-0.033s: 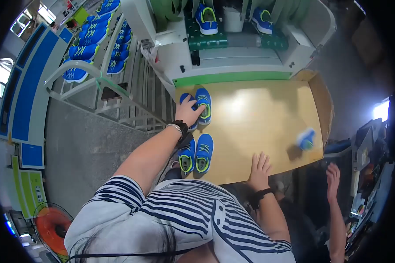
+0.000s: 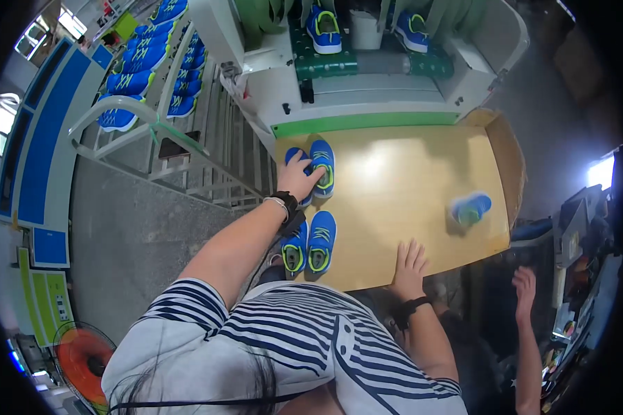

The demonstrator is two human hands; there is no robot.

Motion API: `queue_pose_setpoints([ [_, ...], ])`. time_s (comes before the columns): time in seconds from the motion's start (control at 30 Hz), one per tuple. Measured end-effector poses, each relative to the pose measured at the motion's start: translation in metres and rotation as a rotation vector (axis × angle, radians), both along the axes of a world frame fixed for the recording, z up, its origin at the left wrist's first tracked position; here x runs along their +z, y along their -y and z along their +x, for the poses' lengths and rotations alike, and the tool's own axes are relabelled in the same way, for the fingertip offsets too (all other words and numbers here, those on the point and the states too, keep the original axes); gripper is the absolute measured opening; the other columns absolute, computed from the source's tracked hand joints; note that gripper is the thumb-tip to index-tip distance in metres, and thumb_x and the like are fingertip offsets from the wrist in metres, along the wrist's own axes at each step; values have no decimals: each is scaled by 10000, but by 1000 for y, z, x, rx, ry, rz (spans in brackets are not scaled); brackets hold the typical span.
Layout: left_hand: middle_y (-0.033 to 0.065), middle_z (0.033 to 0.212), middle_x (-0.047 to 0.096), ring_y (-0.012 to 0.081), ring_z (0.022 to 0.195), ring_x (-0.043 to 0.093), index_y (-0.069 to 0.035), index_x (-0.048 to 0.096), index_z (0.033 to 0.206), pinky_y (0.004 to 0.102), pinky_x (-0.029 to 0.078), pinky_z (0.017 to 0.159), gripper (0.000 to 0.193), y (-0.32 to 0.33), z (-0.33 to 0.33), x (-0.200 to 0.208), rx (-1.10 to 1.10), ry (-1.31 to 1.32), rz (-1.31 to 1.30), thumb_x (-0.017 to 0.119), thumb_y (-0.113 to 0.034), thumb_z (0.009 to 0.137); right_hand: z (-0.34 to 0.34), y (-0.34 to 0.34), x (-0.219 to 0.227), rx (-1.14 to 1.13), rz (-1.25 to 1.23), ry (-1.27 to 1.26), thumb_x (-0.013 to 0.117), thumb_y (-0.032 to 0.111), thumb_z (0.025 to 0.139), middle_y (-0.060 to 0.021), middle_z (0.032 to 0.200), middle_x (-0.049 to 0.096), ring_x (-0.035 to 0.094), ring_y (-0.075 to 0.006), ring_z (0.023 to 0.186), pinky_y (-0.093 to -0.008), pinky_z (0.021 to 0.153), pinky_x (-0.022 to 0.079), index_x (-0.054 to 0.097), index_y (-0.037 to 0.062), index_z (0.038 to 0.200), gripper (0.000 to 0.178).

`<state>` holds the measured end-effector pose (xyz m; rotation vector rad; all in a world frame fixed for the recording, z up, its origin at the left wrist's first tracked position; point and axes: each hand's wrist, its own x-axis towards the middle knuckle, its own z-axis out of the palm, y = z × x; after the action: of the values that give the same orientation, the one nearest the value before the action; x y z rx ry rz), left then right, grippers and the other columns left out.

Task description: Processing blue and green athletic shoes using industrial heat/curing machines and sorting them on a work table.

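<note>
At the left side of the wooden tabletop, my left hand is closed over a pair of blue sneakers with lime-green trim. It covers much of the left sneaker, and its thumb reaches the opening of the right sneaker. A second pair, a left sneaker and a right sneaker, sits nearer to me, toes pointing away. My right hand rests flat and empty on the near edge, fingers spread. A single blue sneaker, smeared by motion, is over the table's right side, touched by no hand.
A co-worker's raised hand is beyond the table's right corner. Behind the table stands a white and green machine with two sneakers inside. A metal rack of blue sneakers is at left, an orange fan at lower left.
The loose sneaker has moved left and slightly away from me, and it has turned. The co-worker's hand has dropped slightly. My hands stay in place.
</note>
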<state>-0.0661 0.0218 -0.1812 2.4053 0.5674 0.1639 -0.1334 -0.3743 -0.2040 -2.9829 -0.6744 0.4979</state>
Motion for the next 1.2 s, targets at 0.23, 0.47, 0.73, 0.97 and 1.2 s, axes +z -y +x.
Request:
queue_pose_setpoints([
  [0.23, 160, 1516, 435, 433, 1389, 357, -131, 643, 1285, 575, 260, 1137, 562, -1, -10, -3, 38, -45, 56, 622, -525, 885, 29, -28, 54, 21, -60, -211, 824, 323, 739, -264, 1544, 294, 314, -480, 1401, -603, 1112, 308, 306, 50, 1499, 960],
  [0.47, 142, 1475, 484, 447, 1392, 350, -127, 612, 1310, 640, 238, 1106, 480, -4, -8, 0, -58, 17, 177, 532, -453, 967, 190, -25, 41, -279, 614, 260, 815, 241, 776, -268, 1390, 471, 449, -412, 1302, -451, 1102, 380, 412, -35, 1409, 800],
  [0.73, 170, 1477, 468, 448, 1405, 340, -115, 533, 1385, 571, 251, 1140, 545, -20, 0, -3, -149, 151, -230, 588, -436, 947, 302, -41, -6, -510, 758, 175, 791, 204, 811, -127, 989, 645, 617, -266, 917, -381, 835, 494, 543, 10, 1118, 440],
  [0.97, 136, 1597, 307, 389, 1477, 260, -189, 376, 1508, 542, 224, 1185, 907, -16, 14, 117, -633, 287, -13, 829, -192, 722, 215, -162, 130, -202, 1187, -488, 677, 281, 960, -37, 998, 660, 602, -121, 900, -270, 807, 494, 596, 8, 1198, 372],
  [1.2, 115, 1348, 511, 204, 1238, 510, -35, 355, 1464, 339, 413, 1060, 752, 17, 35, 178, -19, 555, -732, 741, -77, 820, 198, -221, -40, -8, 1119, -512, 679, 306, 928, -214, 1288, 564, 535, -321, 1231, -420, 1043, 428, 486, 27, 1383, 567],
])
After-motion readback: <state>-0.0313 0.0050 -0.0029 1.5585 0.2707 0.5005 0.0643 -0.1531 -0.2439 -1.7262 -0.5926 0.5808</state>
